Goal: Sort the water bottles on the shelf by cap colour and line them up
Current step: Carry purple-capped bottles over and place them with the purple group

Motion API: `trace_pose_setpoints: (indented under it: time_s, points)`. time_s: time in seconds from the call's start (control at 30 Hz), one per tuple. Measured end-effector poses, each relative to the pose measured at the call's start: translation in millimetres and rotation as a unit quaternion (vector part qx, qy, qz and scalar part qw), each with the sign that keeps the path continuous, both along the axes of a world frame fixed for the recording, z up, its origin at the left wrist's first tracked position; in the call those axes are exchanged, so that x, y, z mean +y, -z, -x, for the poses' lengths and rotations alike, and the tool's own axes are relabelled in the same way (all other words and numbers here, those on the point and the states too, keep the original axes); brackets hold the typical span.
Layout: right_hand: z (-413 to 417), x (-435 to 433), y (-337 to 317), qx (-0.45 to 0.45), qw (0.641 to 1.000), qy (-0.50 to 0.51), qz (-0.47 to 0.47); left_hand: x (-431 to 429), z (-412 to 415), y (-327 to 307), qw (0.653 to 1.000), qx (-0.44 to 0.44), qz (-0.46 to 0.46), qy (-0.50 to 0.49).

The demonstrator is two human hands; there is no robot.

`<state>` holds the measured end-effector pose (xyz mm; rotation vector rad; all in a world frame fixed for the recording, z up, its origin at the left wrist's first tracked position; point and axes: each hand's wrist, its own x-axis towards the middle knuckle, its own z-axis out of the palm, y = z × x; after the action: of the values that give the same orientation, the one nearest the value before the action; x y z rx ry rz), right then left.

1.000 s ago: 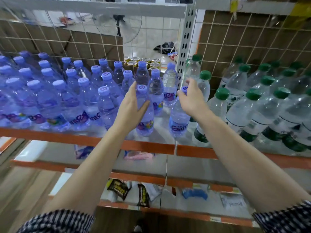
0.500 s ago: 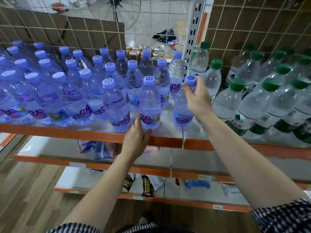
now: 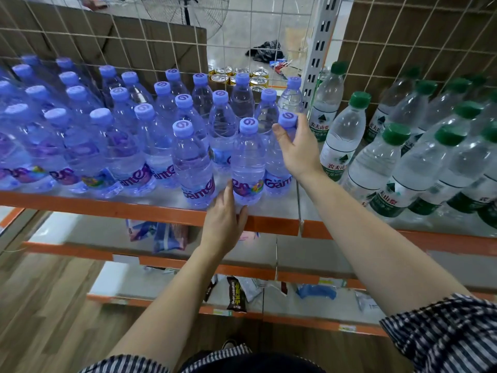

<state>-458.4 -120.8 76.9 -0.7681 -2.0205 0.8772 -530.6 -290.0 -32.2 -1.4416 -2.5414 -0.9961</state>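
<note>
The right hand (image 3: 298,149) grips the neck of a purple-capped bottle (image 3: 278,168) standing near the right end of the front row, fingers curled round it just under the cap (image 3: 287,120). The left hand (image 3: 224,222) rests on the orange shelf edge (image 3: 134,210), fingers loosely spread, its fingertips touching the base of the next bottle (image 3: 247,168) to the left without closing round it. Purple-capped bottles fill the left shelf bay, their labels partly reading "Gan" and "Gante". Green-capped bottles (image 3: 341,141) stand in the right bay past the upright post (image 3: 316,57), with green and white labels in Chinese characters.
</note>
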Motion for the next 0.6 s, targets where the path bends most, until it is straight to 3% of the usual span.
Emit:
trace_pose_setpoints:
  time_s: [0.3,0.43,0.6]
  points:
    - [-17.8,-10.2,6.0,-0.024,0.998,-0.005,0.059,-0.5,1.5,1.9,1.0,0.001,0.007,0.006]
    - [-43.0,-28.4,15.6,-0.01,0.999,0.009,0.038,-6.9,1.7,-1.1,1.0,-0.02,0.007,0.014]
    - [-63.1,-65.0,39.1,-0.064,0.997,-0.017,-0.038,-34.7,-4.7,-2.7,0.999,0.017,0.026,0.023]
